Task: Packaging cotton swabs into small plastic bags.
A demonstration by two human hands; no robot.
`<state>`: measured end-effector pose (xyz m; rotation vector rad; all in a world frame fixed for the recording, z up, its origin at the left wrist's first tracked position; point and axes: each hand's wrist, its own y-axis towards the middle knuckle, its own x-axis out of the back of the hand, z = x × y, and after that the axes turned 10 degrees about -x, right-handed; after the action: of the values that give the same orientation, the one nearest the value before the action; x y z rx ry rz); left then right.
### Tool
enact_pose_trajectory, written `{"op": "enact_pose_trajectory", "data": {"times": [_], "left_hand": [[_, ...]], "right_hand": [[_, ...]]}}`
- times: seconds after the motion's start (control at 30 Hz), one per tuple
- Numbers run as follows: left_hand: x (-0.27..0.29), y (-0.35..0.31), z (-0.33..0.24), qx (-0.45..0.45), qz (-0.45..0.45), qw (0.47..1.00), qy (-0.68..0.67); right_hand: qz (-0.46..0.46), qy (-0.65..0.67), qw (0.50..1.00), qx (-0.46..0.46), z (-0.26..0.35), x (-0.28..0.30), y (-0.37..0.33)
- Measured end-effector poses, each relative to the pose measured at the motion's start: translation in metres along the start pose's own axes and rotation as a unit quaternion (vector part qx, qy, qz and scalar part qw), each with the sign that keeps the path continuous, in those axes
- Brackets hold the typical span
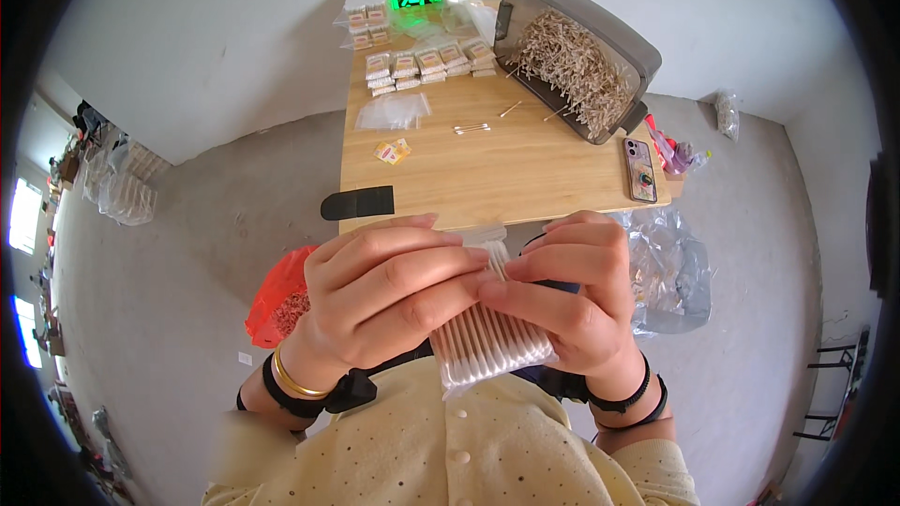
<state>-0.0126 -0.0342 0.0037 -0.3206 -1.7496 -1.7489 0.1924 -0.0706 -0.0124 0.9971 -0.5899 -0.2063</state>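
Note:
Between both hands, just in front of my body, is a clear plastic bag of cotton swabs (489,337), its swabs lying side by side. My left hand (394,286) presses its fingers against the bag's upper left part. The fingers and thumb of my right hand (581,290) pinch the upper right side. The bag's narrow top end (486,234) sticks up beyond my fingertips, near the table's front edge. My fingers cover part of the bag's upper middle.
On the wooden table (469,178) lie filled swab packs (429,61), clear empty bags (392,111), a small card (393,151), loose swabs (472,128), a black strip (358,201) and a phone (640,171). A tipped grey bin (647,47) spills swabs. A red bag (267,295) stands below left.

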Motion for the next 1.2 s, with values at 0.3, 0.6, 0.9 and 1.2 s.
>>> {"op": "enact_pose_trajectory", "data": {"times": [0.3,0.6,0.9,1.2], "left_hand": [[-0.010,-0.001,0.003,0.066,-0.025,0.993,-0.096],[-0.013,-0.005,0.002,0.156,-0.020,0.957,-0.244],[-0.014,-0.005,0.003,0.176,-0.002,0.949,-0.261],[-0.057,-0.025,0.026,0.501,-0.178,0.674,-0.513]], "right_hand": [[0.031,0.050,0.998,-0.027,-0.005,0.002,-0.001],[0.067,0.074,0.992,-0.073,0.001,0.009,0.006],[0.057,0.070,0.994,-0.068,-0.001,0.008,0.006],[0.051,0.249,0.915,-0.314,-0.057,-0.030,-0.011]]}}
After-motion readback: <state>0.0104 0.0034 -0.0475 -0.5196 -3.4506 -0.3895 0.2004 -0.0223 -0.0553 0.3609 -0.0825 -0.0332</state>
